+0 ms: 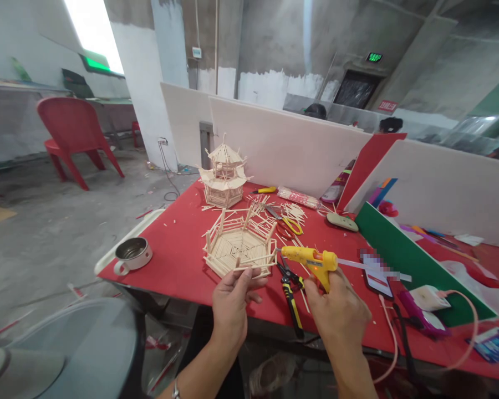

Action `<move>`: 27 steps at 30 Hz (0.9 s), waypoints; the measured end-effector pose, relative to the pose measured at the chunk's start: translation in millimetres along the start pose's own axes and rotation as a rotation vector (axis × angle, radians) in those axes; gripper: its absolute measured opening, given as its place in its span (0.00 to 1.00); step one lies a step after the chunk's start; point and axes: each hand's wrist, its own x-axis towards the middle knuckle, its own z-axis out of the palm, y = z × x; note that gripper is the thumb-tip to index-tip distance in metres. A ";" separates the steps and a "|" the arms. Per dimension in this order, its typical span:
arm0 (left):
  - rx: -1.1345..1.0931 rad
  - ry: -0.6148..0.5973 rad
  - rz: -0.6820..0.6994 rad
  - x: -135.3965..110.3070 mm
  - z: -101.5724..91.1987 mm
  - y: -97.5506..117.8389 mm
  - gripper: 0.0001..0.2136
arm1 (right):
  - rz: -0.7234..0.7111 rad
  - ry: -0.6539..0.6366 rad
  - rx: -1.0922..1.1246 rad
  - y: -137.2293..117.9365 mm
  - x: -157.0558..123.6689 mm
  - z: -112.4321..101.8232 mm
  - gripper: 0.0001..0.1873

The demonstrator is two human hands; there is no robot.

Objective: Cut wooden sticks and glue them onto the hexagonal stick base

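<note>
My right hand (340, 311) is closed round the grip of a yellow glue gun (311, 259), whose nozzle points left at the edge of a hexagonal wooden-stick base (240, 244) on the red table (178, 249). My left hand (232, 299) pinches a thin wooden stick (255, 269) against the base's near edge. Behind the base stands a finished small stick pavilion (224, 174). Black-and-yellow pliers (290, 291) lie between my hands.
Loose sticks, yellow-handled scissors (286, 221) and a stick bundle (297, 198) lie behind the base. A metal cup (132, 254) sits at the table's left edge. A phone (376, 274), cables, green board (403, 260) and white partitions are at right. A red chair (75, 133) stands far left.
</note>
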 end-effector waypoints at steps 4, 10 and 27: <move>-0.021 0.001 -0.003 -1.1 3.6 0.2 0.14 | -0.013 0.005 0.012 0.9 -1.3 0.0 0.12; -0.020 0.010 -0.007 -1.4 4.4 0.0 0.14 | 0.019 -0.038 0.040 1.8 -4.3 1.7 0.12; 0.021 0.040 0.010 -3.7 6.1 1.1 0.15 | 0.608 -0.644 0.901 90.8 3.5 68.9 0.30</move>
